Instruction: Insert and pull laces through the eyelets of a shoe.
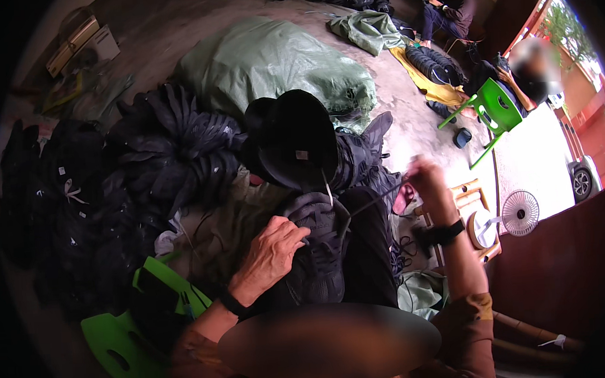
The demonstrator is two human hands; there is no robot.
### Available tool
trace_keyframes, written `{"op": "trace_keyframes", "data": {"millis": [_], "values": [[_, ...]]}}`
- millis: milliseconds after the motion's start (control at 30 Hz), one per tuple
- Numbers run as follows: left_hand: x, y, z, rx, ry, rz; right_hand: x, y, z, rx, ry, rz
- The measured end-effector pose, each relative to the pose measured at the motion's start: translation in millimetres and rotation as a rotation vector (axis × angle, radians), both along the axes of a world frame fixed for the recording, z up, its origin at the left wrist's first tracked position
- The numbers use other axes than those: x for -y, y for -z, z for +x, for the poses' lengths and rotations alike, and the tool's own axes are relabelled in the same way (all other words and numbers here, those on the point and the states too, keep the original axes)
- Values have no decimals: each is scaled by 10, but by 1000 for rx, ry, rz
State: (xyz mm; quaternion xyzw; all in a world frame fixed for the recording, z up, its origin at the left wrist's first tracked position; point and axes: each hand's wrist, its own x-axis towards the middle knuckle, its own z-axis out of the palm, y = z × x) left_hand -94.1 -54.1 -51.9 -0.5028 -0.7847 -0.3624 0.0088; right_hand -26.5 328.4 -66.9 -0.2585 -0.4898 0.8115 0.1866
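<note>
Right hand up and out to the right of the shoe, a blur at the fingertips, and it's clamped on a dark lace that runs taut and straight back to the shoe! That shoe, dark and lace-up, sits on the person's lap, toe pointing toward the body, tongue and opening facing away. Left hand is in close at the shoe's left side, fingers bent against it; whether they pinch the shoe or a bit of lace, I cannot tell. Black bands circle both wrists.

Just beyond the shoe looms a big black rounded item with a small pale label, its kind unclear from this angle. Left of the shoe, what a crowd: a heap of dark shoes, packed side by side! Farther beyond the shoe swells a bulging pale-green sack. Near left of it, a bright green chair; far right of it, another green seat, with two other people seated out that way. Right of the shoe, a small round fan stands well apart.
</note>
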Motion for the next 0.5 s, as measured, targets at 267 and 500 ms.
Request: {"op": "trace_keyframes", "data": {"millis": [267, 500], "values": [[3, -18, -9, 236, -56, 94, -434, -144, 435, 112, 149, 419], [22, 12, -84, 186, 11, 126, 924, -256, 73, -59, -127, 1462]]}}
